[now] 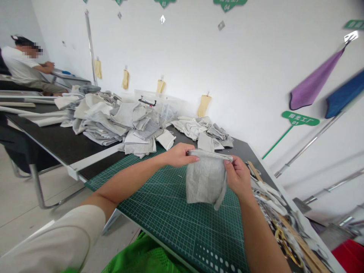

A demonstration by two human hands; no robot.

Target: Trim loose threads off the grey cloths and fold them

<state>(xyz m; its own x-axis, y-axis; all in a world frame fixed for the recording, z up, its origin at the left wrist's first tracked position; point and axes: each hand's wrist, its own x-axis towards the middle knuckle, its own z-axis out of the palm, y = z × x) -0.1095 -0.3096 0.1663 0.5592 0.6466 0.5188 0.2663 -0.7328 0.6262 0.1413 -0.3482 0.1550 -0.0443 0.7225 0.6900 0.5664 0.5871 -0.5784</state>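
A piece of light grey fabric [205, 180] hangs from both my hands above the green cutting mat [159, 204]. My left hand [182, 154] pinches its upper left corner between thumb and fingers. At the upper right corner, my right hand [238, 173] grips the same edge, thumb in front. The top edge is pulled fairly straight and looks rolled or folded over. Below it the cloth drops loosely, with a narrow strip or fold dangling at its right side.
Behind the mat lie a large heap of grey and white cloth pieces [113, 117] and a smaller pile [199, 131]. Gold-handled scissors [284, 242], a wooden ruler [304, 242] and fabric scraps line the right edge. A clear plastic box [173, 104] stands by the wall. A person [22, 64] sits far left.
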